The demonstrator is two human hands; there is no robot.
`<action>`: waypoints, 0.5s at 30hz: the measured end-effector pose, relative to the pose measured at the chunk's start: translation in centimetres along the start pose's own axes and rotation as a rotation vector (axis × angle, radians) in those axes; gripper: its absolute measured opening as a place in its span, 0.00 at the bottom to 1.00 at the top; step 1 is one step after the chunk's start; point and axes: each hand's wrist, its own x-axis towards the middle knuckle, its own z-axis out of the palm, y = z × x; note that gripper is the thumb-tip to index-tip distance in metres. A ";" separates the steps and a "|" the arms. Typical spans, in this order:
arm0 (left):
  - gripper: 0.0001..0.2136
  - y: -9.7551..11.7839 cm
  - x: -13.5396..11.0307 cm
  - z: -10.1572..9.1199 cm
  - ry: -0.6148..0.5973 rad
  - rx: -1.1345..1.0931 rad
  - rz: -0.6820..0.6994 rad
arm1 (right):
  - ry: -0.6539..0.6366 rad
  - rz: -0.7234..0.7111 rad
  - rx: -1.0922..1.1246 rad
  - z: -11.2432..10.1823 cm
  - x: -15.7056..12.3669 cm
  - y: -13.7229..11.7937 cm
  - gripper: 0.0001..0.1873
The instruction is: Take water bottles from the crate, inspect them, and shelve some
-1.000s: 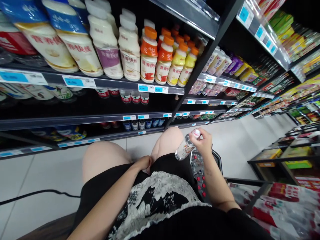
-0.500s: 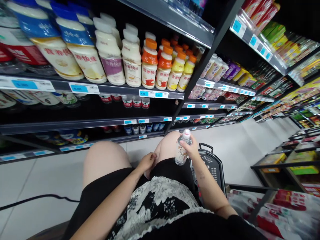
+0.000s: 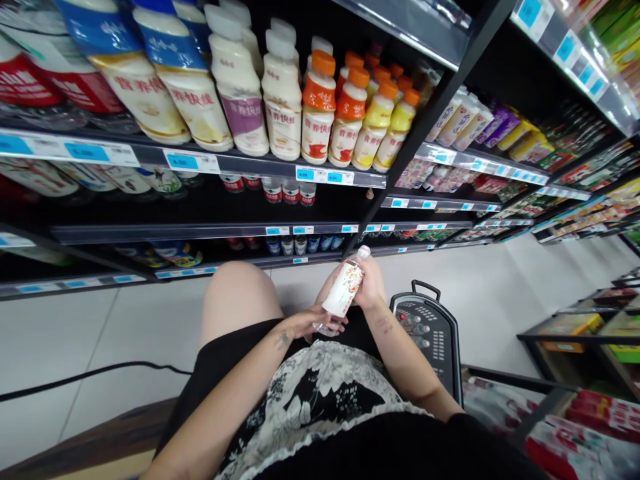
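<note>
Clear plastic bottle (image 3: 344, 289) held at a tilt

At far left, a black cable (image 3: 125, 364) lies across the tiled floor (image 3: 60, 333). The left hand (image 3: 304, 323) supports the bottle's base, its fingers curled beneath and partly hidden. The bottle leans between the two hands, over the lap (image 3: 240, 353), its white cap (image 3: 364, 252) up and to the right. The right hand's (image 3: 371, 285) fingers wrap its upper part. Farther right, a black shopping basket (image 3: 457, 353) holds small bottles (image 3: 423, 329).
</note>
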 end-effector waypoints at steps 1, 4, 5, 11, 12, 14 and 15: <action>0.31 0.0 -0.1 0.1 0.027 0.028 -0.014 | -0.006 0.010 0.016 -0.4 0.0 0.3 0.16; 0.28 0.0 -0.1 0.4 0.120 0.096 -0.034 | -0.002 0.010 0.047 -1.2 -0.2 0.6 0.18; 0.27 0.1 0.0 0.6 0.140 0.114 -0.027 | 0.005 0.000 0.054 -1.4 -0.3 0.7 0.19; 0.26 -0.2 1.1 1.9 0.256 0.256 0.051 | -0.057 -0.050 0.017 -3.0 1.0 1.1 0.24; 0.26 -0.4 1.3 2.0 0.288 0.291 0.087 | -0.071 -0.044 0.003 -3.1 1.2 1.2 0.25; 0.29 -0.8 1.7 2.1 0.388 0.382 0.187 | -0.092 -0.022 -0.035 -3.0 1.4 1.5 0.27; 0.30 -0.9 1.8 2.1 0.455 0.445 0.232 | -0.097 -0.018 -0.055 -2.9 1.3 1.6 0.26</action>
